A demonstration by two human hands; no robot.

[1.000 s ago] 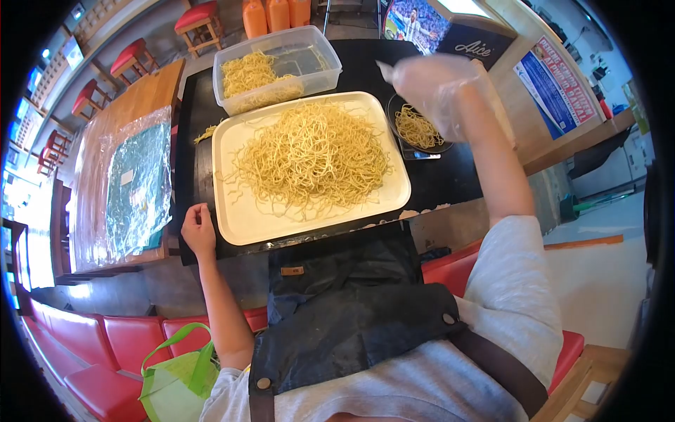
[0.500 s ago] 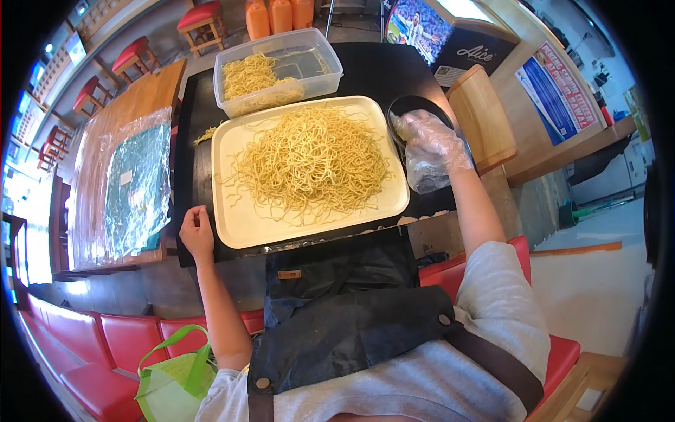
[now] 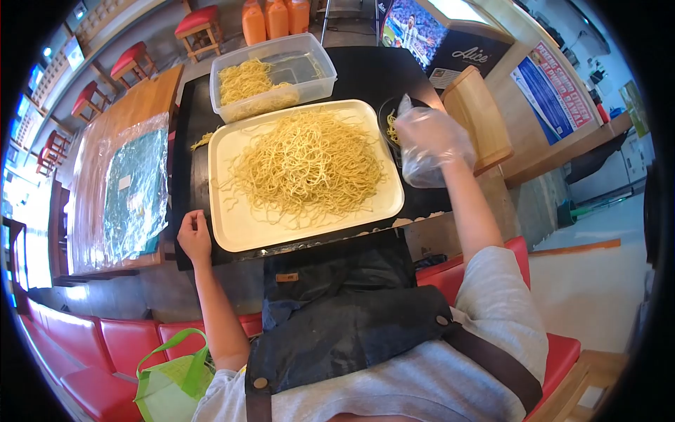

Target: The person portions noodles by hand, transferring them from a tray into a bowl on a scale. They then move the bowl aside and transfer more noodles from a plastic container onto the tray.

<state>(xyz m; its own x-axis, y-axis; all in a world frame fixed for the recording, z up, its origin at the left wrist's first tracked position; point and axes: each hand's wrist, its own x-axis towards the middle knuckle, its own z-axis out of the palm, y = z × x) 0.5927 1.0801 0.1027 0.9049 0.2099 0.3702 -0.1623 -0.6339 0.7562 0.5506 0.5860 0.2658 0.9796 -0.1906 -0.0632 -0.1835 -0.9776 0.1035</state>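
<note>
A large heap of yellow noodles (image 3: pixel 309 165) covers the middle of a cream tray (image 3: pixel 242 237) on the black table. My right hand (image 3: pixel 436 137), in a clear plastic glove, is over the right part of a dark round bowl (image 3: pixel 386 112), where a few noodles show; its fingers are too blurred by the plastic to tell what they hold. My left hand (image 3: pixel 195 236) is bare, its fingers curled together at the table's left front edge, left of the tray. Behind the tray, a clear plastic container (image 3: pixel 320 90) holds more noodles on its left side.
Stray noodles (image 3: pixel 202 141) lie on the black table (image 3: pixel 191 169) left of the tray. A wooden board (image 3: pixel 478 116) stands to the right. Orange bottles (image 3: pixel 275 20) are beyond the container. A plastic-covered wooden table (image 3: pixel 91 183) stands left, a green bag (image 3: pixel 172 383) lower left.
My right hand has lifted a little and shifted right over the bowl, uncovering some noodles at its left side. My left hand stays at the table edge. The view has shifted slightly.
</note>
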